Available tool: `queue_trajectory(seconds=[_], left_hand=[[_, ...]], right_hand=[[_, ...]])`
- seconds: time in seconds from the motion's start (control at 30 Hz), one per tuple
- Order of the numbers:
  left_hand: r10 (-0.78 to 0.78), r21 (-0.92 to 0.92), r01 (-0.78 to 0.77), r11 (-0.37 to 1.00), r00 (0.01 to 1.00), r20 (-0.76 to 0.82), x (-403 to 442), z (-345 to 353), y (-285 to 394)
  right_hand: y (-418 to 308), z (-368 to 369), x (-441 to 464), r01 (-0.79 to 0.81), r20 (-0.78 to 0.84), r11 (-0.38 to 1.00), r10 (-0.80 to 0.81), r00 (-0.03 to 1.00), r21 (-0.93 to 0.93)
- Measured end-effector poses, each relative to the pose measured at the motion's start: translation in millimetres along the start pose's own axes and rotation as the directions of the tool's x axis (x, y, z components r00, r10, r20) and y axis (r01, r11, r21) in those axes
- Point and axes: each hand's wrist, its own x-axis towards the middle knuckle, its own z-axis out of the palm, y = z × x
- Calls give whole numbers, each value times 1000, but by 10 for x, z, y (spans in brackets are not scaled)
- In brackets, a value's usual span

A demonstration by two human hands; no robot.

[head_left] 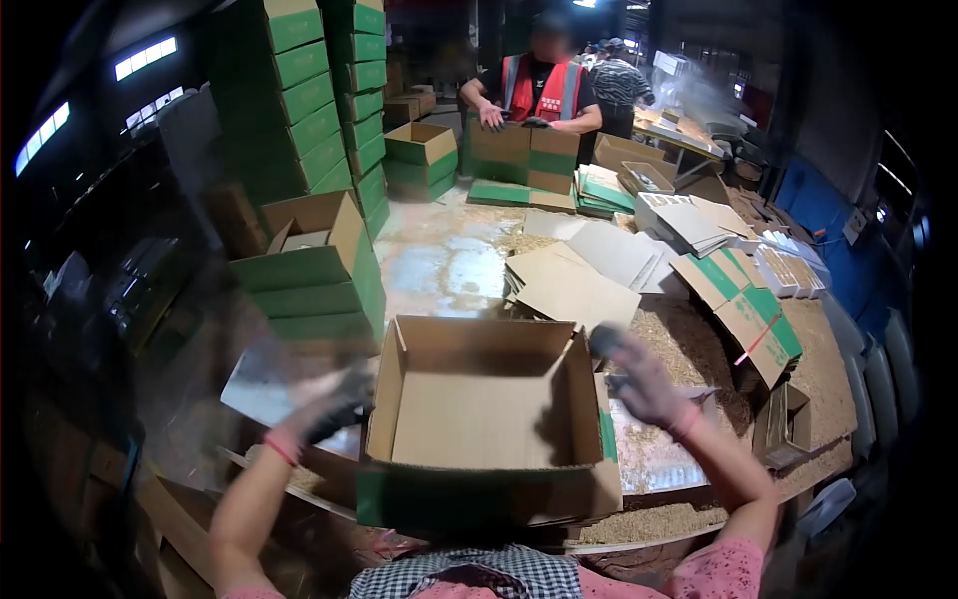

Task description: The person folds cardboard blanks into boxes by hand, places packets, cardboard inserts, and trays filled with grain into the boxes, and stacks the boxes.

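Arms bent forward — left hand and right hand wide apart, both blurred.

Open box between the hands, cardboard sheets behind, stacked boxes behind left.

An open carton stands at the table's near edge. Loose cardboard sheets cover part of its middle, with flattened green-printed cartons and wood shavings towards the right edge.

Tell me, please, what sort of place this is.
Probably a packing workshop: part-green cartons stand in tall stacks, flat sheets lie on the worktable, and a person in a red vest handles another carton.
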Motion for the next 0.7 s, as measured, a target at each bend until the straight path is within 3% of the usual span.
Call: queue_trajectory(seconds=[0.03, 0.07, 0.1, 0.13, 0.2, 0.23, 0.27, 0.3, 0.37, 0.4, 0.43, 0.47, 0.5, 0.53, 0.57, 0.6, 0.63, 0.67, 0.7], left_hand=[[-52, 145, 43, 989, 997, 61, 15, -1, -261], [-22, 412, 13, 911, 1000, 17, 89, 214, -353], [8, 649, 11, 761, 1000, -27, 163, 429, -444], [88, 843, 84, 531, 984, -153, 210, 662, -388], [49, 700, 144, 700, 967, -248, 86, 735, -188], [27, 726, 169, 666, 968, -249, 68, 745, -162], [4, 752, 192, 631, 968, -250, 51, 755, -141], [49, 700, 115, 705, 977, -209, 73, 690, -188], [95, 639, 28, 768, 983, -158, 129, 567, -244], [94, 635, 24, 772, 984, -151, 153, 528, -227], [156, 621, -64, 781, 983, -96, 149, 564, -14], [219, 605, -151, 782, 975, -40, 158, 546, 123], [302, 531, -229, 816, 952, -54, 310, 411, 97], [554, 471, -451, 758, 827, -100, 493, 251, 122], [539, 109, -528, 842, 823, -176, 511, 50, 373], [495, -273, -546, 792, 836, -237, 493, -159, 594], [502, -274, -554, 786, 831, -239, 468, -637, 558], [470, -438, -556, 706, 831, -297, 432, -1353, 419], [432, -583, -555, 593, 830, -351, 409, -1974, 343]], right_hand=[[99, 269, -113, -21, -35, 989, 16, 999, -144], [23, 639, -109, -81, -73, 996, 83, 994, 26], [-31, 775, -162, -69, -69, 997, 71, 995, 30], [-82, 886, -190, -182, -81, 983, 184, 980, 24], [-158, 1025, -60, -383, -116, 924, 382, 917, 20], [-132, 897, -46, -388, -255, 921, 371, 893, -19], [55, 1113, -282, -522, -246, 841, 541, 804, 144], [-195, 949, -150, -524, 94, 513, 648, 756, 680], [-63, 1193, -274, -596, 180, 332, 748, 638, 731], [-69, 1236, -217, -527, 163, 216, 797, 581, 822], [-215, 1012, 28, -601, 214, 198, 811, 544, 774], [-102, 989, 173, -469, 195, 110, 810, 553, 876], [117, 999, 285, -357, 202, 8, 812, 547, 934], [431, 1016, 381, -291, 197, -38, 819, 540, 956], [595, 944, 623, -227, 76, 68, 819, 569, 971], [760, 872, 865, -161, -47, 174, 807, 589, 971], [552, 722, 1318, 3, -48, 64, 709, 703, 998], [344, 573, 1770, 128, -48, -92, 596, 802, 988], [605, 662, 2148, 144, -100, -21, 620, 779, 989]])
